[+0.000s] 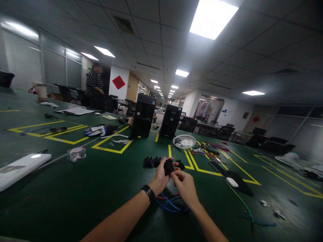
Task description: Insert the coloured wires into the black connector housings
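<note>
My left hand (160, 178), with a black watch on the wrist, holds up a small black block-shaped part (169, 166). At the lower right edge of that part, the fingers of my right hand (186, 186) are pinched together; whatever may be between them is too small to make out. Just behind my left hand, similar black ribbed blocks (149, 162) stand in a short row on the green table. Another black piece (180, 164) lies beyond my right fingers. Under both hands run loops of blue wire (168, 207) and a bit of red wire.
Two black computer towers (144, 116) stand ahead, with a white round basket (184, 141) to their right. Coloured wires (214, 147) lie farther right, near a white mouse (232, 182). Gloves (98, 130) and a clear box (76, 154) are left. A person (94, 84) stands far left.
</note>
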`<state>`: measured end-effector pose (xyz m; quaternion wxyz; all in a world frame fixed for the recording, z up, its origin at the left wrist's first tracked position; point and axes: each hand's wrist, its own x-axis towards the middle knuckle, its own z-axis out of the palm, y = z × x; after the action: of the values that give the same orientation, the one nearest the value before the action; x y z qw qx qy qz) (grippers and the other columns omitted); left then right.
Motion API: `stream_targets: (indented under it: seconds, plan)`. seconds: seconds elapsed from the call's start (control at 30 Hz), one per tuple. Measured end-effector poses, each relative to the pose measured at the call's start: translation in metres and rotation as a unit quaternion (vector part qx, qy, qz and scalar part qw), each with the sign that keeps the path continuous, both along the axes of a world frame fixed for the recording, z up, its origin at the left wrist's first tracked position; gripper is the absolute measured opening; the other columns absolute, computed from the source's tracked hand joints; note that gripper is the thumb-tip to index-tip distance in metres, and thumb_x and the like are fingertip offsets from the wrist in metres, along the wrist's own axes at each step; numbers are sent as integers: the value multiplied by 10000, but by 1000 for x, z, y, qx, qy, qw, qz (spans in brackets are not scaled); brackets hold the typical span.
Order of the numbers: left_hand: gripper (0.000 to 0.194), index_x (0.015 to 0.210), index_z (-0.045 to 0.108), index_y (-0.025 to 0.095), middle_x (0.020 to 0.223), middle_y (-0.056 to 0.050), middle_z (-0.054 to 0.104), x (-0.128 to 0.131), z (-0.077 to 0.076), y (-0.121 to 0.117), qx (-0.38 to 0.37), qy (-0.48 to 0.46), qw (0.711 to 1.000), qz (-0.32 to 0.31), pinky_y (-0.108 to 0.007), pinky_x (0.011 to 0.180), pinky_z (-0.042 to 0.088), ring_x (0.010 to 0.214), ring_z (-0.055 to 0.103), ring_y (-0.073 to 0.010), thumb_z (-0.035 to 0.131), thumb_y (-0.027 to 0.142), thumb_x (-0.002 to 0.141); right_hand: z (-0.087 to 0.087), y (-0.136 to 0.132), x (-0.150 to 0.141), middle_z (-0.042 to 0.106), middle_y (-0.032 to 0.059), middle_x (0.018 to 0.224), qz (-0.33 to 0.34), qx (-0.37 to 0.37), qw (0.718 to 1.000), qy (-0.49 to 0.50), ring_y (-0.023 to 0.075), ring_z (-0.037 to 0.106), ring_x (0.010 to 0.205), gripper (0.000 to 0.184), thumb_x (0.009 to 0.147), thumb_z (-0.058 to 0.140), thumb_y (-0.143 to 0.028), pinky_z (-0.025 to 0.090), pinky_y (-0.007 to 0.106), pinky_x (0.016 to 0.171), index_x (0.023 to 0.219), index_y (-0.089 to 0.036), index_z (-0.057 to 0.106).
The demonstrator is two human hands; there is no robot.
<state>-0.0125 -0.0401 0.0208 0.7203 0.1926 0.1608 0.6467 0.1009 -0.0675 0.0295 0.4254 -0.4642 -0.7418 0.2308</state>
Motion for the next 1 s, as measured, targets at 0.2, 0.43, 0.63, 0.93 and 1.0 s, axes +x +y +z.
stream_targets:
  seconds: [0.2, 0.43, 0.63, 0.93, 1.0]
  plan:
    - [394, 1086, 573, 115, 863, -112, 694, -1, 3, -5, 44, 109, 993, 32, -255, 530, 463, 668, 664, -195, 526, 399, 817, -8, 7, 4, 534, -13, 489, 51, -61, 997, 14, 121, 455, 447, 361, 842, 515, -449, 310, 226, 465, 678, -156, 646]
    - [416, 1100, 562, 124, 892, -102, 675, 2, -2, -9, 110, 186, 975, 54, -170, 354, 301, 673, 645, -178, 506, 424, 817, -13, 11, 8, 440, -58, 433, 87, -161, 981, 61, 64, 295, 350, 441, 835, 490, -526, 210, 207, 400, 665, -142, 626]
    - [396, 1112, 535, 162, 833, -51, 639, 6, 2, -20, 167, 228, 958, 57, -170, 331, 309, 525, 553, -114, 482, 459, 855, -11, 8, 9, 414, -68, 444, 105, -203, 969, 95, 49, 242, 345, 466, 811, 513, -569, 161, 206, 390, 650, -141, 604]
    - [453, 861, 605, 140, 649, -15, 593, -4, 0, -9, 169, 324, 917, 160, -210, 464, 411, 519, 554, -121, 487, 576, 826, -2, 9, 6, 444, -46, 457, 113, -132, 984, -31, 72, 347, 393, 457, 912, 418, -434, 265, 204, 447, 644, -134, 636]
    - [484, 839, 605, 135, 643, -24, 610, -4, 1, -4, 136, 293, 930, 175, -233, 474, 423, 509, 560, -135, 469, 599, 815, 16, 5, 2, 491, -24, 464, 81, -66, 989, -100, 91, 446, 447, 423, 908, 451, -354, 301, 213, 501, 586, -142, 627]
